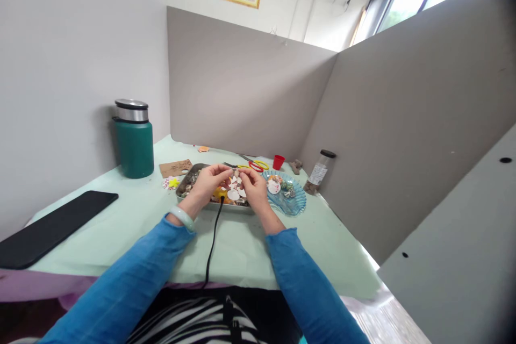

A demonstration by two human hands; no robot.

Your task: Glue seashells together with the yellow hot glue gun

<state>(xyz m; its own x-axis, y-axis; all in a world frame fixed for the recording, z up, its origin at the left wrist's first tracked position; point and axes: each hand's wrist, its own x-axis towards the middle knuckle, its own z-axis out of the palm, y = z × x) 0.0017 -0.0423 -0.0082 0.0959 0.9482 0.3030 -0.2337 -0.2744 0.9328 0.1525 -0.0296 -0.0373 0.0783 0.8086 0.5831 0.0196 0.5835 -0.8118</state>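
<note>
Both my hands are raised over a metal tray [209, 206] filled with shells and white shell-like pieces [234, 194]. My left hand [207, 183] is closed in a pinch, thumb and fingers pointing right. Facing it, my right hand [253, 185] is also pinched closed. The fingertips of both hands nearly meet around something small and brownish, too small and covered to name. Under them in the tray lies a yellow-orange tool [220, 193], partly hidden by my left hand, with a black cord [213, 242] running toward me.
To the right is a blue scalloped plate [296, 201] holding shells and a white disc. Behind stand scissors [258, 165] and a red cup [278, 162]. A jar [319, 173] stands right; a green bottle [135, 145], brown board [176, 168] and black mat [60, 226] lie left. Grey partitions [250, 86] enclose the table.
</note>
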